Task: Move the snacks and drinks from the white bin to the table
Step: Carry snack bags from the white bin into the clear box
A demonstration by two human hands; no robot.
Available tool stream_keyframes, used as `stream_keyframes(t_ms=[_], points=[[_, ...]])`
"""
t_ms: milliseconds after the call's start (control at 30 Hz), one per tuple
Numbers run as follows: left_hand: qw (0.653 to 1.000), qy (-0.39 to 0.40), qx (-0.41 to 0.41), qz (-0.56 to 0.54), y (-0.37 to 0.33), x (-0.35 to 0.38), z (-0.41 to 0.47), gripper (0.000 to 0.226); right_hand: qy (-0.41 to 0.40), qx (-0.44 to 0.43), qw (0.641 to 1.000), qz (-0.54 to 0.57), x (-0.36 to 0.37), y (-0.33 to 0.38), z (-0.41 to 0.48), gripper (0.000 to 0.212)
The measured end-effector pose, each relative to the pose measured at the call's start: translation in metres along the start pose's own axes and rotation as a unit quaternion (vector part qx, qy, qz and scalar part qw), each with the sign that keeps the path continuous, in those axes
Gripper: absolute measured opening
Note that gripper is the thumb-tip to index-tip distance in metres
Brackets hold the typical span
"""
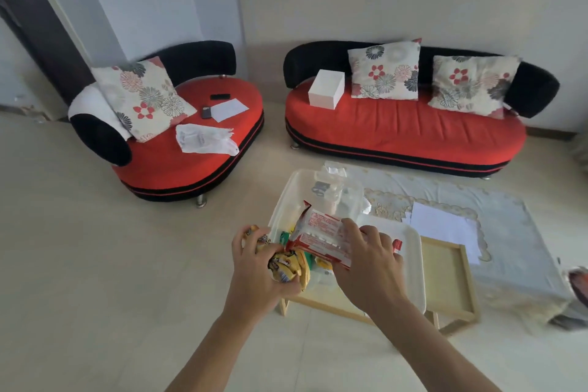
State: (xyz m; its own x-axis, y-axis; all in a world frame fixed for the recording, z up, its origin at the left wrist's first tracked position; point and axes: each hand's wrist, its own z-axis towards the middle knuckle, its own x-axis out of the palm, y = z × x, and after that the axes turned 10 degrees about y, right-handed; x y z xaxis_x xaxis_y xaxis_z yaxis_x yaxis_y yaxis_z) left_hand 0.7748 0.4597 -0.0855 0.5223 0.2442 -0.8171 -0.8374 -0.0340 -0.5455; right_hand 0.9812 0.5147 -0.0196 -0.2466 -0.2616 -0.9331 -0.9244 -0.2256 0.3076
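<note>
The white bin [413,261] sits on a low wooden stand, just left of the cloth-covered table [515,232]. My right hand [369,261] grips a red and white snack packet [321,239] above the bin. My left hand [254,267] grips a bunch of yellow snack packets [286,264] at the bin's left edge. More yellow and green packets [318,259] lie inside the bin, partly hidden by my hands. A clear plastic bag with a bottle-like shape [331,191] fills the bin's far end.
White papers [445,226] lie on the table. An empty wooden tray [445,277] sits beside the bin. A red and black sofa [404,130] and a matching chair [191,137] stand behind, with cushions, a white box and small items on them.
</note>
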Motion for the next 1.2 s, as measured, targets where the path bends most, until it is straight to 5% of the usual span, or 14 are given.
stream_keyframes(t_ms=[767,1200], points=[[0.992,0.116,0.037,0.014,0.034,0.079,0.161,0.054,0.047,0.123,0.989,0.072,0.022,-0.025,0.171,0.068],[0.987,0.158,0.006,-0.01,0.051,0.124,0.146,0.058,0.093,0.13,0.985,0.067,0.048,-0.025,0.217,0.067]])
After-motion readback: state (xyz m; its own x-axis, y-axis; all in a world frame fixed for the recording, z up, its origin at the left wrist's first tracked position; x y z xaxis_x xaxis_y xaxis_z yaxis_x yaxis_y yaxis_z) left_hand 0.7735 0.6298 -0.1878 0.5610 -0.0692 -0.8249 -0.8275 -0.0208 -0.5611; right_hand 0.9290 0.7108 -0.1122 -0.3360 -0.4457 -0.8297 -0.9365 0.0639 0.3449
